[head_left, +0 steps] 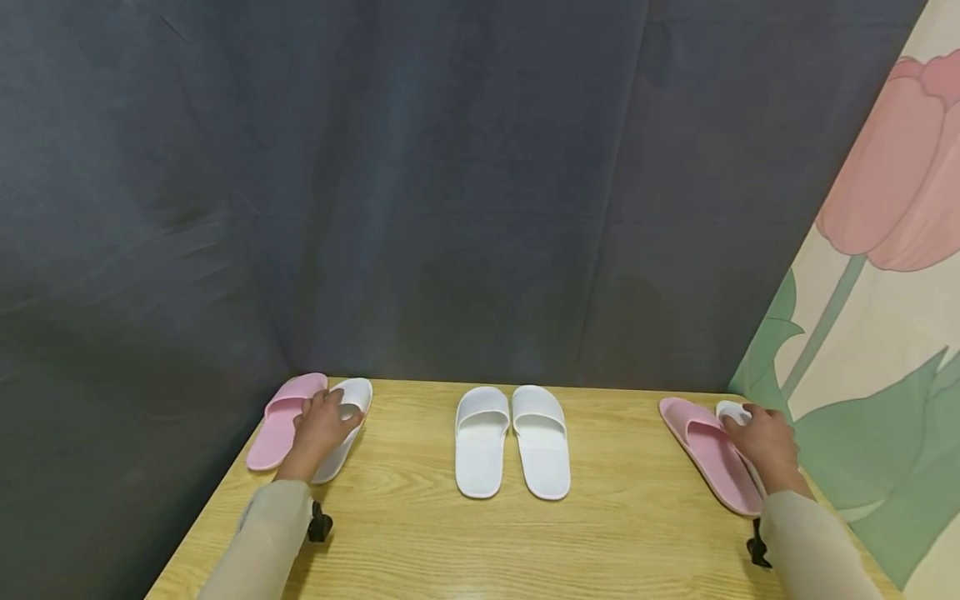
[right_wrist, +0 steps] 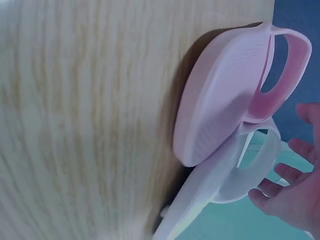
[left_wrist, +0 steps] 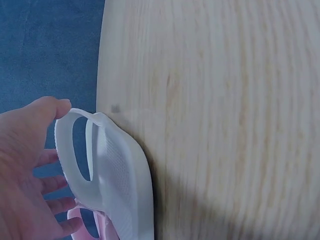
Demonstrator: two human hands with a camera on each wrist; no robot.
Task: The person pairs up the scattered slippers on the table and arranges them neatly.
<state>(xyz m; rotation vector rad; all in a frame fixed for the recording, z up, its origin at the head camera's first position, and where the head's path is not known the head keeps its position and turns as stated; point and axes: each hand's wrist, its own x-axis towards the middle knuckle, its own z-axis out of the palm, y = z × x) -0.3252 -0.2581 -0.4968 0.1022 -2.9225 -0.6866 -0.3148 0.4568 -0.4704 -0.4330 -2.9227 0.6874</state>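
Observation:
At the table's left end a pink slipper and a white slipper lie side by side. My left hand is over the white one, fingers spread and relaxed; in the left wrist view the thumb of the hand is at the strap of the white slipper. At the right end, my right hand hovers over another white slipper, partly hidden beside a pink slipper. In the right wrist view, the fingers of the hand are loosely bent near the straps of the pink slipper and white slipper.
Two white slippers, one at left and one at right, stand side by side mid-table on the wooden table. A dark curtain hangs behind and at the left; a tulip-patterned panel borders the right.

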